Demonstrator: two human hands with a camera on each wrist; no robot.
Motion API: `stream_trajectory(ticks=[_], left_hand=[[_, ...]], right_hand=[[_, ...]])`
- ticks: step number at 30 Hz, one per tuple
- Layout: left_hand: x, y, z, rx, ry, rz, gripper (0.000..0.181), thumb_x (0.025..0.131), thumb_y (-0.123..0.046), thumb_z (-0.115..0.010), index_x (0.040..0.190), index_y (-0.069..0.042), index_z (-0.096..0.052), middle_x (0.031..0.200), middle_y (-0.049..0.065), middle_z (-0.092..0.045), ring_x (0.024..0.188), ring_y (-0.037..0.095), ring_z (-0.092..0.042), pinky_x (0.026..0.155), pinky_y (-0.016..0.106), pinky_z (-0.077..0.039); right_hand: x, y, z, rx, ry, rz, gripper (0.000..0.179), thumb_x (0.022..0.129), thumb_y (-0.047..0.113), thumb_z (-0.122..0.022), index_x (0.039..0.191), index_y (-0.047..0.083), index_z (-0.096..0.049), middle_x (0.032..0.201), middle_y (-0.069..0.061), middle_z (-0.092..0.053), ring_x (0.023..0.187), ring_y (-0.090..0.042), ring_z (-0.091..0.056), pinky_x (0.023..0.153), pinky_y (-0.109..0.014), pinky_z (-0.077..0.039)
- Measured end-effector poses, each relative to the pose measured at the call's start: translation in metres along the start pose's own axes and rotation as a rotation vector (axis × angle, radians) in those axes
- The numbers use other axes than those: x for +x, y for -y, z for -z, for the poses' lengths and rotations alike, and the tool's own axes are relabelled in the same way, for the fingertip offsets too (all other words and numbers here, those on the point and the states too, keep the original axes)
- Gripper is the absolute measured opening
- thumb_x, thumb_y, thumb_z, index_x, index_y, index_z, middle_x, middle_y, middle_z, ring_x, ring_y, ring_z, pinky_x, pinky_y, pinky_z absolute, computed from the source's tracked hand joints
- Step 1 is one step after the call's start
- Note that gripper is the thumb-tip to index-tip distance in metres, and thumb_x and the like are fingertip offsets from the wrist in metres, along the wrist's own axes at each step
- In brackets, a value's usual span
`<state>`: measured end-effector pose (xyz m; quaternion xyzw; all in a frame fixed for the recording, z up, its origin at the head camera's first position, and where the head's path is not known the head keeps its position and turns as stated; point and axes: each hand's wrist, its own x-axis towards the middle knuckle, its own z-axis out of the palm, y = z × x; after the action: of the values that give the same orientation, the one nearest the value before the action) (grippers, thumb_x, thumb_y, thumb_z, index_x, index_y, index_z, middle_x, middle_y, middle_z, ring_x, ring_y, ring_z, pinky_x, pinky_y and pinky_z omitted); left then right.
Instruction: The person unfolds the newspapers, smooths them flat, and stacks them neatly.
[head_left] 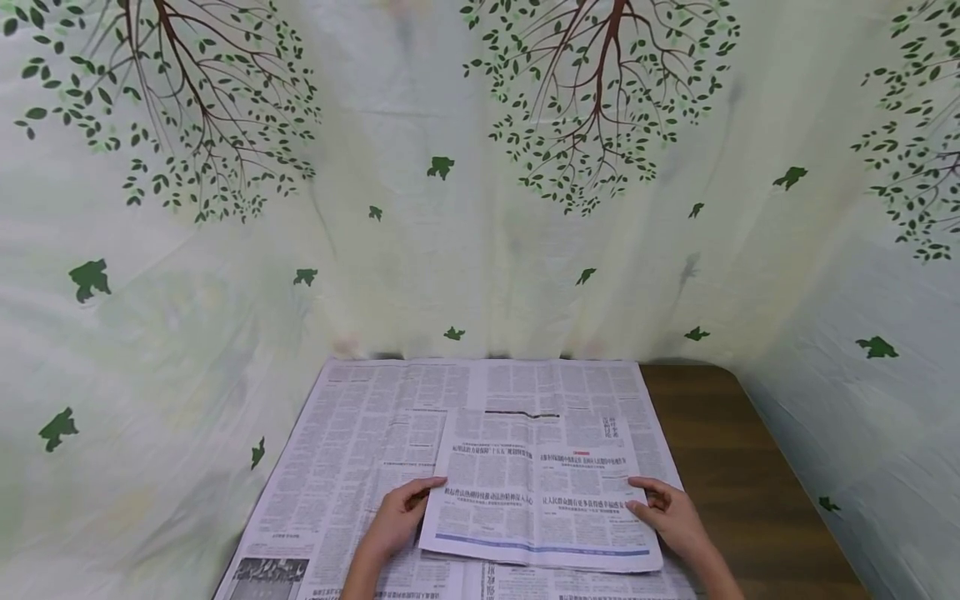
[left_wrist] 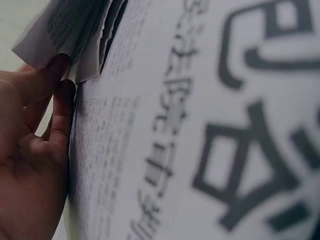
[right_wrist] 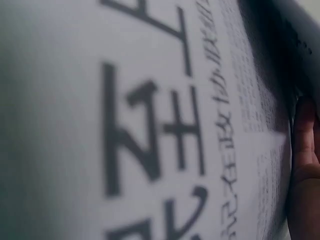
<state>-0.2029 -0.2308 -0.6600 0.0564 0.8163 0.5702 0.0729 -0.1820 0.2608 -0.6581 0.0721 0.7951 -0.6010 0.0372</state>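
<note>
A folded newspaper [head_left: 536, 517] with a blue stripe along its near edge lies over larger spread newspaper sheets [head_left: 352, 450] in the head view. At its left edge my left hand [head_left: 397, 521] pinches the paper between thumb and fingers. My right hand [head_left: 675, 521] grips the opposite edge, thumb and fingers curled at the margin. Several loose layers of the folded newspaper [left_wrist: 82, 35] show above the left fingertips in the left wrist view. In the right wrist view, only part of the right hand [right_wrist: 304, 165] appears, beside a shaded paper edge.
The spread sheets cover most of a dark brown wooden table [head_left: 750, 483], whose bare strip shows at the right. A pale curtain [head_left: 510, 275] printed with trees and green leaves hangs behind the table and along both sides. A printed photo [head_left: 267, 577] shows at lower left.
</note>
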Motion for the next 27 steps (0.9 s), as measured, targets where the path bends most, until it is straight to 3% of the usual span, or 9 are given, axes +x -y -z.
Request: stream_trajectory(ticks=[3, 9, 14, 21, 27], left_hand=[[-0.001, 0.001, -0.002, 0.063, 0.011, -0.034, 0.031, 0.098, -0.016, -0.069, 0.127, -0.026, -0.073, 0.14, 0.007, -0.064, 0.115, 0.02, -0.069, 0.088, 0.022, -0.056], [0.0, 0.004, -0.006, 0.132, -0.073, -0.156, 0.025, 0.094, -0.007, -0.072, 0.106, -0.028, -0.08, 0.152, 0.005, -0.053, 0.138, 0.033, -0.055, 0.107, 0.015, -0.044], [-0.001, 0.006, -0.008, 0.118, -0.17, -0.218, 0.017, 0.092, -0.011, -0.074, 0.098, -0.026, -0.081, 0.151, 0.008, -0.056, 0.132, 0.033, -0.06, 0.102, 0.014, -0.046], [-0.003, 0.005, -0.011, 0.056, -0.198, -0.202, 0.013, 0.093, -0.012, -0.074, 0.101, -0.019, -0.079, 0.123, 0.007, -0.074, 0.119, 0.021, -0.069, 0.096, 0.013, -0.05], [-0.004, 0.002, -0.01, 0.049, -0.217, -0.184, 0.022, 0.092, -0.002, -0.071, 0.102, -0.019, -0.08, 0.119, 0.005, -0.076, 0.117, 0.016, -0.07, 0.094, 0.011, -0.05]], right_hand=[[0.0, -0.001, 0.003, 0.011, 0.033, -0.003, 0.05, 0.088, 0.009, -0.081, 0.134, -0.001, -0.065, 0.075, -0.002, -0.058, 0.062, -0.008, -0.05, 0.058, -0.024, -0.048], [-0.001, -0.002, 0.007, 0.044, 0.083, 0.013, 0.052, 0.09, 0.009, -0.079, 0.136, -0.005, -0.061, 0.09, -0.01, -0.07, 0.069, -0.009, -0.06, 0.062, -0.026, -0.054], [0.0, -0.002, 0.01, 0.106, 0.113, 0.01, 0.056, 0.092, 0.012, -0.077, 0.14, -0.008, -0.056, 0.108, -0.017, -0.075, 0.083, -0.01, -0.071, 0.069, -0.029, -0.059], [0.001, -0.003, 0.01, 0.118, 0.069, -0.045, 0.049, 0.098, 0.017, -0.07, 0.14, -0.004, -0.058, 0.121, -0.013, -0.072, 0.089, -0.009, -0.068, 0.075, -0.028, -0.058], [0.0, -0.005, 0.008, 0.164, -0.002, -0.012, 0.043, 0.103, 0.018, -0.063, 0.14, -0.004, -0.057, 0.123, -0.004, -0.066, 0.093, -0.006, -0.065, 0.076, -0.027, -0.056]])
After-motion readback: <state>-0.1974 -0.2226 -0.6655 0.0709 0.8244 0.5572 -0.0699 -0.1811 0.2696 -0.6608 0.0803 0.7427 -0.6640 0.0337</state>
